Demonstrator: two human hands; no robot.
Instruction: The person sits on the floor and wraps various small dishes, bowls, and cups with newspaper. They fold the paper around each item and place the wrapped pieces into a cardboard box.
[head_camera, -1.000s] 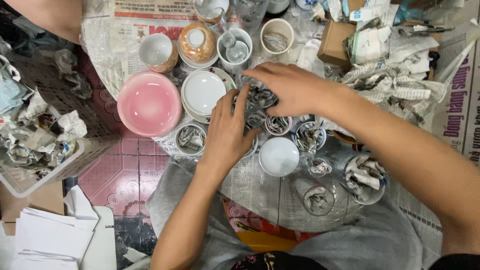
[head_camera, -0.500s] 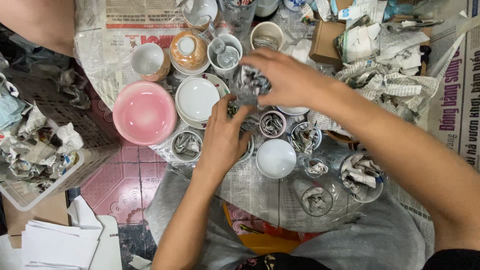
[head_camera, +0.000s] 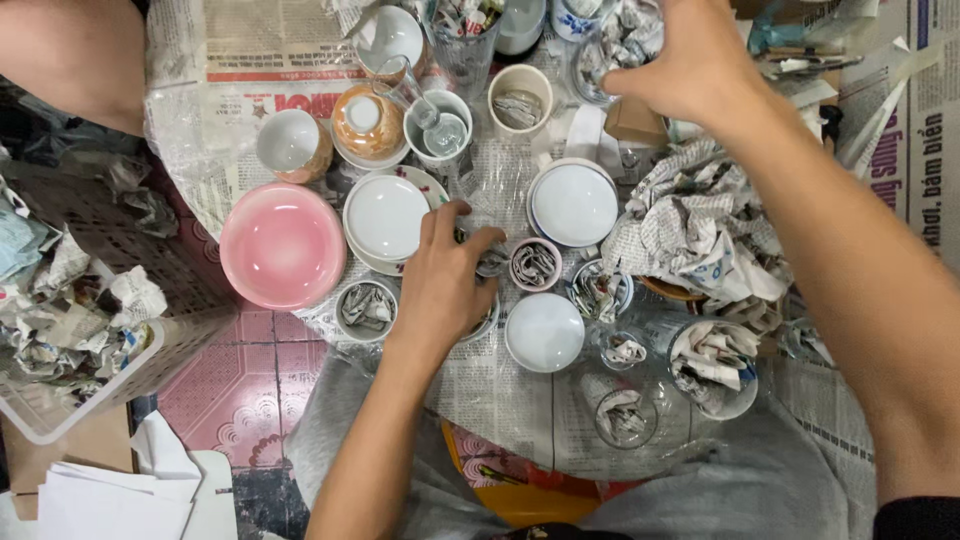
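Fingers of the left hand (head_camera: 445, 275) curl together over a small paper-stuffed cup (head_camera: 492, 263), just beside another stuffed cup (head_camera: 536, 264) at its three o'clock. The right hand (head_camera: 690, 60), up at one o'clock, grips a crumpled newspaper wad (head_camera: 625, 35) with bent fingers. A pink bowl (head_camera: 282, 246) sits at nine o'clock, a white saucer (head_camera: 386, 217) between.

Even, bright overhead light; soft shadows. Mild glare on the pink bowl (head_camera: 282, 245) and white plates. Sharp centre, slight stretching at the edges.
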